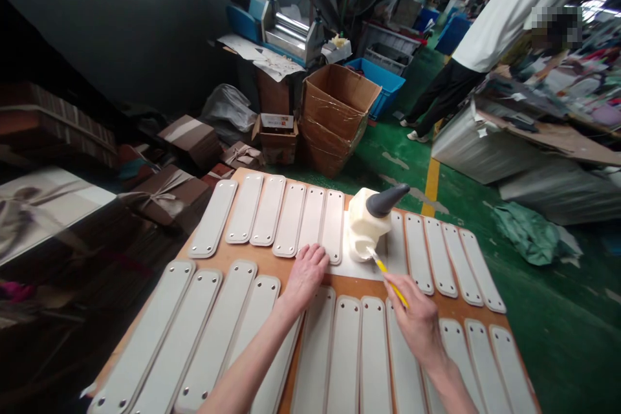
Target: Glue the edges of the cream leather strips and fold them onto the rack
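Observation:
My right hand (417,314) grips a thin yellow-handled brush (392,281). Its pale tip is at the opening low on the front of a cream-coloured bottle (361,223) with a dark grey cone-shaped top. My left hand (308,272) lies with its fingers out over the lower end of a pale strip (314,217), left of the bottle. Long pale strips (347,349) with rounded corners and metal studs at the ends lie in two rows on the brown board (223,255). Both my forearms hide parts of the near row.
A machine with metal rollers (291,29) stands beyond the board, beside an open cardboard box (337,110) and a blue crate (378,81). Tied bundles (165,191) are stacked at left. A person in a white top (514,6) bends over a heaped table at right.

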`<state>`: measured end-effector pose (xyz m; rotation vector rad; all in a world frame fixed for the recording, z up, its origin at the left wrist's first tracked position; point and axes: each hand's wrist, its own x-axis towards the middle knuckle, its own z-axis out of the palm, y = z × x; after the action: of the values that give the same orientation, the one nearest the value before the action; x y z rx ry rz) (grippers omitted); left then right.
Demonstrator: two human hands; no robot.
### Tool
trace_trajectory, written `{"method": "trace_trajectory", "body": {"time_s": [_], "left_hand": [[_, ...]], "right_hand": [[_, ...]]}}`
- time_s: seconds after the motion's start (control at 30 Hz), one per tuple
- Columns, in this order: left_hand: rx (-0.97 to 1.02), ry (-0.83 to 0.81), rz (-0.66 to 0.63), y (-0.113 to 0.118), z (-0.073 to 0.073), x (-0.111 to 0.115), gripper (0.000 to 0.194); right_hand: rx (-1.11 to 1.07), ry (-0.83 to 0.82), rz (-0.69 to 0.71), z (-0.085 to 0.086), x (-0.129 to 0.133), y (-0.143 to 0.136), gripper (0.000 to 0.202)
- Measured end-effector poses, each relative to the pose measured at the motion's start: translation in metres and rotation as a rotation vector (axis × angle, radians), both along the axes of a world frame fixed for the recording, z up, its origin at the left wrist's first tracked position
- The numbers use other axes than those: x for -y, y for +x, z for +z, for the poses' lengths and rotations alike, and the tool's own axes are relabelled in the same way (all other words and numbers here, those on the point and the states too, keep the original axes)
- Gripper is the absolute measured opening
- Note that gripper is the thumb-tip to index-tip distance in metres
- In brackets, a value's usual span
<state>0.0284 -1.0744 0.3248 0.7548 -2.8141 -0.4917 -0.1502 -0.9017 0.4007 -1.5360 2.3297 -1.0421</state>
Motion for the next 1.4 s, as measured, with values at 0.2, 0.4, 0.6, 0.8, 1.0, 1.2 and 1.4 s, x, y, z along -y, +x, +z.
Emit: {"method": "trace_trajectory", "body": {"time_s": [0.2,0.4,0.6,0.8,1.0,1.2,1.4], "left_hand": [[-0.040,0.012,0.010,0.000,-0.001,0.000,0.020],[-0.081,0.030,0.040,-0.001,-0.005,0.000,0.015],[-0.142,0.037,0.076,-0.001,-0.013,0.001,0.010],[-0.194,0.051,0.112,-0.005,-0.024,0.001,0.004],[-0.247,0.069,0.153,-0.009,-0.033,0.000,0.005],[-0.255,0.074,0.160,-0.009,-0.033,0.000,0.008],[-0.267,0.104,0.151,-0.008,-0.030,0.001,0.007]], "right_hand": [[-0.264,0.146,0.181,0.000,-0.007,0.000,0.025],[-0.076,0.062,0.174,0.022,-0.008,0.007,0.020],[0.107,-0.009,0.130,0.016,0.076,0.013,0.024],[-0.021,0.007,0.157,-0.016,0.145,0.007,0.030],[-0.120,0.070,0.104,-0.033,0.176,-0.001,0.033],[-0.083,0.058,0.081,-0.040,0.199,-0.007,0.034],[-0.058,0.085,0.101,-0.041,0.207,-0.009,0.034]]}}
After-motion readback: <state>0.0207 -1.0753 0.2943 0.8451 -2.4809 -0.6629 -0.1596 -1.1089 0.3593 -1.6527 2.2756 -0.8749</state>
